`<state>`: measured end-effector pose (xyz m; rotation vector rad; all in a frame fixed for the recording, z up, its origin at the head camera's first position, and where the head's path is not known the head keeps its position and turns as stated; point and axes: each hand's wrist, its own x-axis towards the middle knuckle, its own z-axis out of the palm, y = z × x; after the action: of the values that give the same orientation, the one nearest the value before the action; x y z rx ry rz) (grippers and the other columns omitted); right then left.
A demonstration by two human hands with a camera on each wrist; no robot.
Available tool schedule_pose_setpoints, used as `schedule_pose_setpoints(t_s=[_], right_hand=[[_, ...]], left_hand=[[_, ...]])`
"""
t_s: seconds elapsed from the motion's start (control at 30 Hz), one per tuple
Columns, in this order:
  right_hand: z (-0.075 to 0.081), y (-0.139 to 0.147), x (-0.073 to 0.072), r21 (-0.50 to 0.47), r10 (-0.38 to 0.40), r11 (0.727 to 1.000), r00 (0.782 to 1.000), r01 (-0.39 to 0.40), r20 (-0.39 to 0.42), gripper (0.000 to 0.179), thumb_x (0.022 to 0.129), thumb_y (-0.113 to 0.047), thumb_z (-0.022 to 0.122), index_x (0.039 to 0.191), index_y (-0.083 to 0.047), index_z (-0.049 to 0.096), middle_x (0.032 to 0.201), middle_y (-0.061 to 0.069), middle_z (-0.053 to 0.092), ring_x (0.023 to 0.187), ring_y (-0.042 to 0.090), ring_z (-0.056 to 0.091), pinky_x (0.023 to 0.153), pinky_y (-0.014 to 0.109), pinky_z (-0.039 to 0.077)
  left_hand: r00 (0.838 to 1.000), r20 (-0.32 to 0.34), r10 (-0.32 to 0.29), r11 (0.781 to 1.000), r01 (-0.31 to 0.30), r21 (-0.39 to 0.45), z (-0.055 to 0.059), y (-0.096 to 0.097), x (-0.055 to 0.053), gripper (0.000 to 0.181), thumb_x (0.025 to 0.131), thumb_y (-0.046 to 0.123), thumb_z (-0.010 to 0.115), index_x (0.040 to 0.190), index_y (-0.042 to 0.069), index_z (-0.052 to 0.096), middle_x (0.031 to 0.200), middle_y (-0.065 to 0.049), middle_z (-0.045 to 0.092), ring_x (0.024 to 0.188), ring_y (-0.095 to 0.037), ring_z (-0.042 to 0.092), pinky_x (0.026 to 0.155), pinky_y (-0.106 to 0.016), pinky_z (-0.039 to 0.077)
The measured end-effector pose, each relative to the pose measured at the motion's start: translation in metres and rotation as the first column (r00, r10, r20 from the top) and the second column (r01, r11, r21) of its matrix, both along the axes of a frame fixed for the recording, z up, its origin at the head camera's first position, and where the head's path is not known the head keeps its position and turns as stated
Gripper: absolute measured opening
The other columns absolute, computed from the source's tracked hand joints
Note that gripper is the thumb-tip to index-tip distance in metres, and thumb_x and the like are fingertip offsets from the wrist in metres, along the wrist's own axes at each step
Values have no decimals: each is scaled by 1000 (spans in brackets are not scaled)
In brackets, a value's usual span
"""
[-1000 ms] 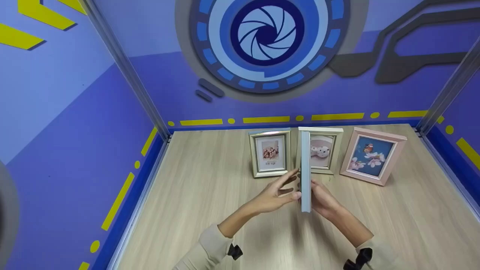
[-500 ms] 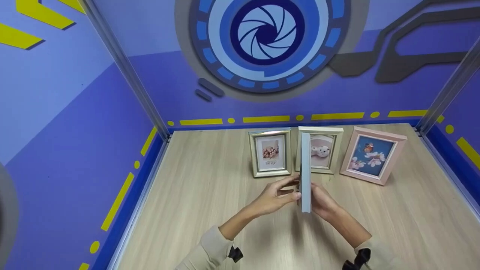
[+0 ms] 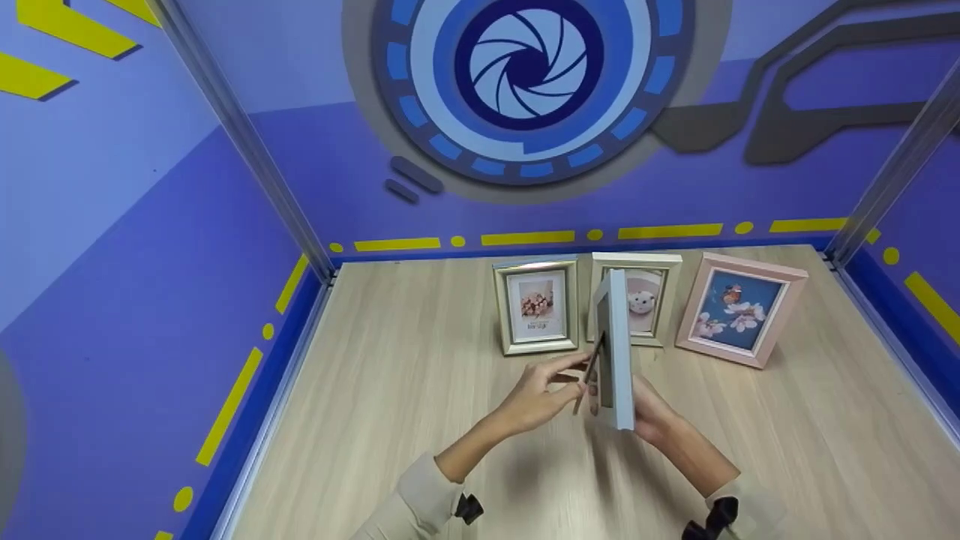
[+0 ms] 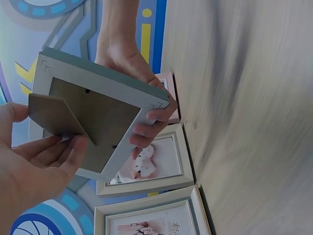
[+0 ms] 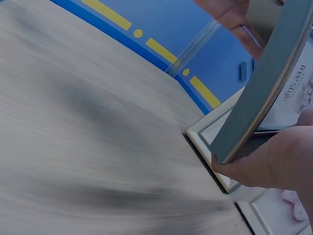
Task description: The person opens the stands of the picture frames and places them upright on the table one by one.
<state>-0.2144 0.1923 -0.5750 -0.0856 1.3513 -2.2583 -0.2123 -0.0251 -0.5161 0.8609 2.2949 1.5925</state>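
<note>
A light blue picture frame (image 3: 621, 352) is held up off the table, its narrow edge toward the head camera. My right hand (image 3: 654, 411) grips it by one side, with fingertips curled onto the pale back in the left wrist view. On that back, a brown easel stand (image 4: 54, 115) is swung out at an angle from the backing panel (image 4: 105, 107). Thumb and fingers of my left hand (image 3: 534, 396) pinch this stand by its free end. The right wrist view shows part of the frame's front, with a print lettered "free style" (image 5: 296, 81).
Three more photo frames stand upright at the back: a gold one (image 3: 538, 346) with a bouquet, a cream one (image 3: 664, 300) partly hidden behind the held frame, and a pink one (image 3: 776, 330) at the right. Blue panels (image 3: 420, 225) enclose the wooden table (image 3: 397, 390).
The held frame has turned from edge-on so its back shows toward the left. Its stand has been pulled out from the back by my left hand. The standing frames have not moved.
</note>
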Motion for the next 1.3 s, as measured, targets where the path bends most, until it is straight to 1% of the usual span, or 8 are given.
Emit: schedule_pose_setpoints(t_s=[0.13,0.23,0.37,0.47,0.63,0.93,1.1,1.3], right_hand=[[10,3,4,-10,54,998,998,-54,-12,51,84,-56,74,116,-19,58,105,-5,63,97,11,59,87,31,52],[14,5,6,-7,78,997,997,-78,-13,64,77,-61,76,121,-19,55,109,-5,60,101,12,57,89,32,52],[10,6,3,-54,98,994,995,-99,-19,58,85,-54,74,126,-18,54,109,-5,60,100,11,57,90,31,52],[3,6,0,-103,107,989,994,-109,-25,43,95,-45,67,127,-18,55,108,-6,60,98,9,57,88,30,52],[-9,5,-7,-95,62,994,998,-61,7,19,108,-33,48,119,-22,59,103,-8,61,93,9,57,84,28,50],[-11,8,-10,-8,-41,999,994,42,106,28,112,-28,37,107,-23,64,96,-7,65,88,10,60,82,30,52],[-11,5,-14,84,-131,989,987,124,93,29,112,-24,32,120,-20,60,98,-7,61,91,10,56,84,30,48],[-16,0,-21,228,-205,954,979,196,18,55,113,-30,27,161,-7,12,131,-4,47,117,6,45,101,26,38]], left_hand=[[999,-44,3,1000,-4,-25,3,-4,-3,50,100,14,43,149,11,53,119,-14,73,95,-11,68,78,-17,54],[996,-86,23,998,-28,-54,4,-7,-5,50,101,12,37,148,13,54,111,-13,72,87,-7,59,75,-18,47],[993,-109,45,997,-52,-65,5,-9,-7,49,102,9,33,147,8,55,138,-8,66,108,-11,57,101,-26,47],[994,-96,55,996,-61,-59,4,-11,-8,49,102,7,32,144,5,56,143,-9,63,110,-14,57,107,-31,48],[994,-89,63,996,-68,-57,3,-13,-10,48,102,7,32,143,4,57,139,-10,65,106,-13,56,100,-27,48],[993,-82,90,991,-98,-86,2,-15,-10,49,101,10,37,146,8,56,131,-15,67,85,-7,53,87,-22,47],[987,-132,95,989,-109,-98,3,-15,-9,56,98,8,43,153,12,46,153,-11,53,116,-20,62,99,-31,53],[958,-263,118,983,-149,-104,5,-14,-8,46,102,13,51,147,3,53,155,-13,50,144,-31,46,122,-51,35]])
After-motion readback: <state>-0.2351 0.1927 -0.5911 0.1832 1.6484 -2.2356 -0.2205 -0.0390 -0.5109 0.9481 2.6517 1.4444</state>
